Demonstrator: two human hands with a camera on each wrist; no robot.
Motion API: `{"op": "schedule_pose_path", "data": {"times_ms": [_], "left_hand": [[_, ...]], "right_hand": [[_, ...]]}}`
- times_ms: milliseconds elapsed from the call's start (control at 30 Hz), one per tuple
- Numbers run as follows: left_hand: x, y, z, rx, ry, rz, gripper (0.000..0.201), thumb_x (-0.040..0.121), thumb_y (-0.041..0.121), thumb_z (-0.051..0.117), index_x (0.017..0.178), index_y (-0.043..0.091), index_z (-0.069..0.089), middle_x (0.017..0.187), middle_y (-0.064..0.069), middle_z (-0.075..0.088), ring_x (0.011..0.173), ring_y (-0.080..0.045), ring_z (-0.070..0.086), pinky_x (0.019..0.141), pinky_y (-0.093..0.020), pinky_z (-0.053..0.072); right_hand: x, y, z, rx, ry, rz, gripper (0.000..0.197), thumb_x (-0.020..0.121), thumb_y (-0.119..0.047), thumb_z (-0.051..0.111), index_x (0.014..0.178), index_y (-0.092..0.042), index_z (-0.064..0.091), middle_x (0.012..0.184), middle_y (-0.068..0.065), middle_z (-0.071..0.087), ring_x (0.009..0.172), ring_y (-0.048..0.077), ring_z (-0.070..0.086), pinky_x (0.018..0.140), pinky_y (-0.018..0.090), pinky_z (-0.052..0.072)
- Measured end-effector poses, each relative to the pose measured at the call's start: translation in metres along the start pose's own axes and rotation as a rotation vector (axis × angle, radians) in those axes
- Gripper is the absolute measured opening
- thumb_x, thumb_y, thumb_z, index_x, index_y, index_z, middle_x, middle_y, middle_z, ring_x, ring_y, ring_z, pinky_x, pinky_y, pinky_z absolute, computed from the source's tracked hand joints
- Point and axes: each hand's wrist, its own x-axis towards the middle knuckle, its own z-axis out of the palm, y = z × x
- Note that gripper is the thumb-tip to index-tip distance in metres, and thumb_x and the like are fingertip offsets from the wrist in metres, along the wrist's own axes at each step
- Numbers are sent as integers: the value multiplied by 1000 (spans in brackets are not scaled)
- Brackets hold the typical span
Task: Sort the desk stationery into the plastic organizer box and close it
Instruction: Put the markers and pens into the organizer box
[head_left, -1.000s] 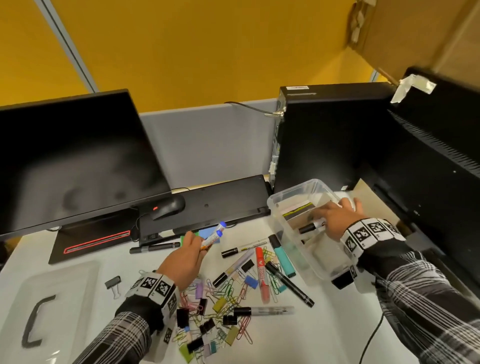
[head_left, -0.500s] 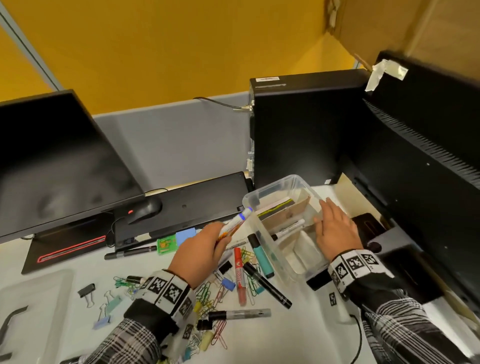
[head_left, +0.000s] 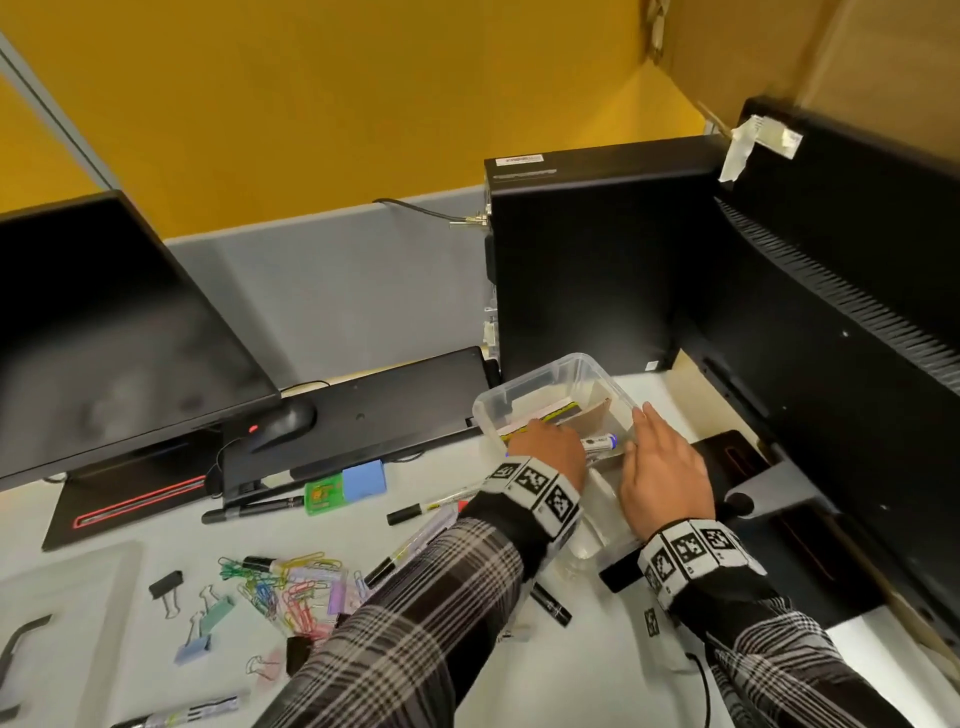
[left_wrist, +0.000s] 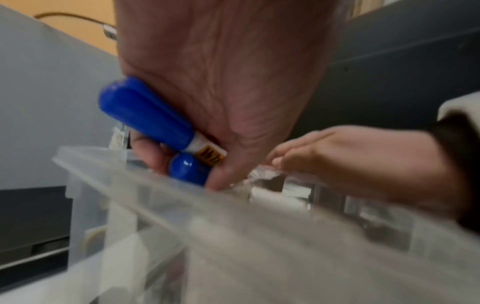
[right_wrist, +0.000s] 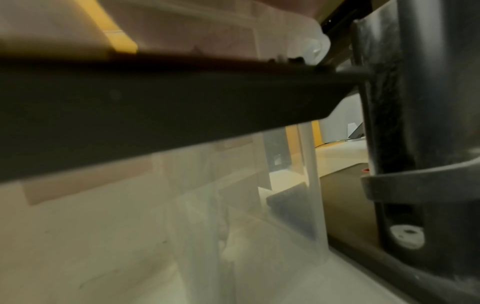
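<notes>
Left wrist view: a blue-capped marker is gripped by the left hand, clamped between the curled fingers and the palm, its cap projecting to the left past the fingers. A second blue-ended marker is seen just below it, against the fingertips; whether it is held too cannot be told. Both lie just above the near rim of the clear plastic organizer box. In the head view the left hand is placed over the box, with a marker end showing beside it inside. The right hand is laid on the box's right rim, fingers extended and holding nothing. Cardboard dividers are seen inside the box. Markers, paper clips and binder clips are scattered on the desk, well left of the box. The right wrist view is blurred; only the box wall is made out.
</notes>
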Motion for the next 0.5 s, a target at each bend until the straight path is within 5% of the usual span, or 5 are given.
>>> {"op": "schedule_pose_path", "data": {"times_ms": [133, 333, 433, 500], "left_hand": [[4, -13, -7, -241, -8, 118, 31, 91, 16, 51, 122, 15, 49, 118, -8, 59, 107, -28, 58, 89, -40, 50], [-39, -86, -7, -512, 417, 102, 13, 94, 25, 47, 103, 28, 55, 103, 11, 59, 92, -5, 57, 81, -24, 49], [-58, -136, 18, -462, 399, -21, 7, 92, 23, 49, 91, 26, 55, 93, 11, 57, 87, -8, 56, 77, -26, 48], [-68, -165, 42, -369, 288, -107, 7, 90, 22, 50, 87, 23, 57, 92, 7, 59, 88, -15, 56, 76, -31, 47]], "right_hand": [[-2, 0, -1, -8, 3, -11, 49, 97, -25, 34, 145, -14, 33, 152, 4, 32, 136, 24, 35, 112, 41, 30], [-5, -10, -12, -71, -80, -8, 52, 96, -27, 36, 146, -13, 29, 157, 7, 21, 143, 29, 21, 115, 46, 21], [-17, -43, -34, -36, 5, -187, 46, 92, -26, 47, 136, -16, 43, 147, 8, 36, 135, 30, 32, 111, 48, 30], [-31, -77, -44, 49, -16, -402, 29, 91, -23, 48, 118, -16, 55, 124, 4, 52, 113, 24, 48, 96, 40, 46]]}}
